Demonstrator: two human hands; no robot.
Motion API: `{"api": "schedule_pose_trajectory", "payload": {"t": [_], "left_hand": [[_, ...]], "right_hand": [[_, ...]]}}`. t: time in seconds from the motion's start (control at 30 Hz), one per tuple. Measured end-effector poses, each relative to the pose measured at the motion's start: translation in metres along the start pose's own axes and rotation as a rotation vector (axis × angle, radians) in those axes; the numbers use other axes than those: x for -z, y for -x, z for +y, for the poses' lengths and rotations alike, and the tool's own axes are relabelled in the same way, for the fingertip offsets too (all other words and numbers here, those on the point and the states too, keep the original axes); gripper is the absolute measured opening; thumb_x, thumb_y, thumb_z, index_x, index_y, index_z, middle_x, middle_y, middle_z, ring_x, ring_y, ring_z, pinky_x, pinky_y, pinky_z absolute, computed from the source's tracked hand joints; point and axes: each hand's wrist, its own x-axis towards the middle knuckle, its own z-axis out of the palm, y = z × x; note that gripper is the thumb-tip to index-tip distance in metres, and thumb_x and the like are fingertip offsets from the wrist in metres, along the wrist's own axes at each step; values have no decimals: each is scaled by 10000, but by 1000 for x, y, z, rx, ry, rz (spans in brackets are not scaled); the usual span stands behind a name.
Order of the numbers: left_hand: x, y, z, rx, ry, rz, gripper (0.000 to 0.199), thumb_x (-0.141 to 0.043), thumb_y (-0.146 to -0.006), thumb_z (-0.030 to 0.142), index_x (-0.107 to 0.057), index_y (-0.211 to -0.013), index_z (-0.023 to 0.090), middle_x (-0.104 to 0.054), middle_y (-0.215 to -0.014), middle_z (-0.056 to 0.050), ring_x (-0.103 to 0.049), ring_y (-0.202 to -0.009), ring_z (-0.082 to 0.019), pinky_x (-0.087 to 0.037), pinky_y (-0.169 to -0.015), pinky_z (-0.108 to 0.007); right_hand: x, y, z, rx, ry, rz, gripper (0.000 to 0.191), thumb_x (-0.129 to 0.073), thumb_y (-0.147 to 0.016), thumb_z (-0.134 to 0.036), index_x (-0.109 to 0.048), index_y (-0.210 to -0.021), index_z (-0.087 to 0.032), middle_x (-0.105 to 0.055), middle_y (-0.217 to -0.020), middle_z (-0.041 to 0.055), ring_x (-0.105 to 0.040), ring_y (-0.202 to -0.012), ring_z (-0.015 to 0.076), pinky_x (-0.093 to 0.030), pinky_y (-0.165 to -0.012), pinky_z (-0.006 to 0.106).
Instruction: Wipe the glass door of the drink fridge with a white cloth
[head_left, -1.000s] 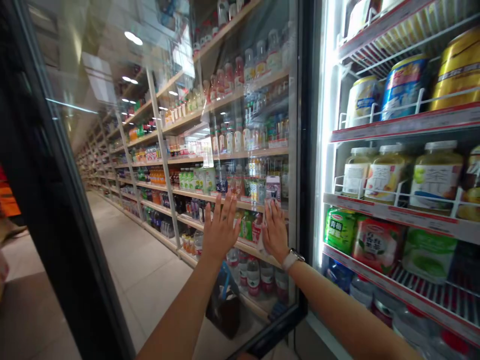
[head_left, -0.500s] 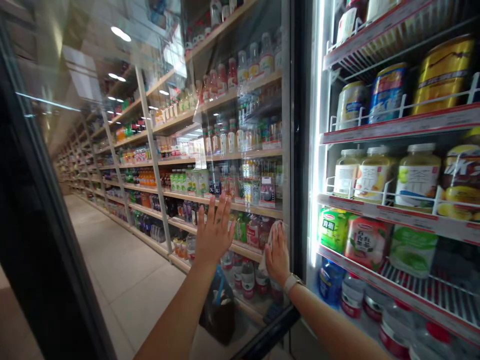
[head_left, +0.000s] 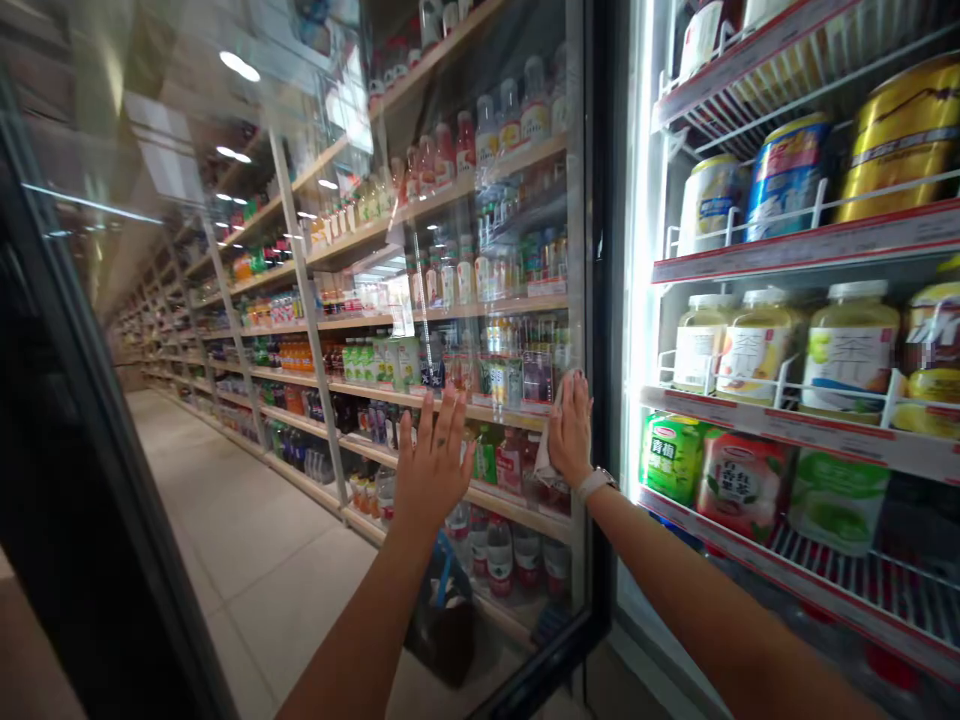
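Observation:
A glass door (head_left: 517,235) with a dark frame stands swung open in front of me. My left hand (head_left: 433,455) lies flat on the glass near the middle, its fingers spread and nothing in it. Close to the door's right frame, my right hand (head_left: 571,430) presses a pale cloth (head_left: 546,464) against the glass, and part of the cloth shows beside the palm. The wrist above that hand wears a light-coloured band (head_left: 597,484).
At the right is a lit cooler with wire shelves (head_left: 810,245) of cans, bottles and cartons. Through the glass, long wooden shelves (head_left: 360,392) of drinks run back along a tiled floor (head_left: 247,570). A dark bag-like object (head_left: 442,625) is low behind the glass.
My right hand has moved up the glass and slightly right with the cloth. My left hand has hardly moved. The cooler shelves have shifted slightly in view.

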Motion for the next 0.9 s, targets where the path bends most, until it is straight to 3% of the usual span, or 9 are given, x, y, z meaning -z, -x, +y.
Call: {"api": "schedule_pose_trajectory", "payload": {"t": [0.27,0.37,0.47,0.67,0.73,0.8,0.9], "left_hand": [[1,1,1,-1,-12,-9,735,-471,-959,356,-90,-1554,156,-254,-1584,-118,-130,-1499,-285,-53,-1237,-535],[0,1,0,2,-9,-17,740,-480,-954,349,-91,-1554,159,-270,-1580,-118,-104,-1504,-281,-72,-1235,-547],[0,1,0,1,-21,-18,739,-485,-953,357,-106,-1554,154,-282,-1575,-123,-101,-1504,-283,-75,-1237,-542],[0,1,1,-4,-33,-4,732,-478,-958,368,-113,-1555,153,-277,-1578,-119,-108,-1504,-274,-37,-1241,-520],[-1,1,1,-5,-29,1,735,-480,-957,371,-114,-1555,153,-273,-1580,-116,-102,-1505,-272,-33,-1241,-518],[-1,1,1,-3,-19,-5,739,-485,-954,371,-112,-1555,155,-272,-1581,-118,-103,-1505,-276,-42,-1240,-528],[-1,1,0,-2,-4,-19,750,-490,-949,358,-94,-1555,162,-261,-1583,-119,-115,-1503,-289,-67,-1234,-553]], "right_hand": [[2,105,35,-99,-32,-76,609,-254,-1028,-346,-31,-1579,-214,-87,-1651,131,-70,-1520,287,-181,-1180,647],[0,118,33,-117,-41,-78,621,-249,-1031,-367,4,-1578,-218,-35,-1656,124,-34,-1522,294,-174,-1176,659],[-3,93,16,-119,-55,-46,607,-214,-1036,-371,26,-1576,-232,-4,-1660,103,-2,-1524,278,-151,-1187,644],[-3,-17,-35,49,-61,1,581,-168,-1038,-369,8,-1578,-250,-78,-1661,58,-39,-1526,228,-150,-1217,564],[-2,-38,-45,55,-43,18,575,-164,-1037,-356,-17,-1580,-236,-84,-1660,56,-39,-1526,226,-153,-1219,556],[-2,-41,-47,44,-29,33,574,-175,-1035,-345,-45,-1581,-223,-106,-1657,61,-43,-1525,230,-160,-1219,557],[-3,-13,-39,31,-31,42,577,-206,-1029,-322,-63,-1581,-235,-126,-1654,61,-54,-1523,241,-169,-1217,571]]}}
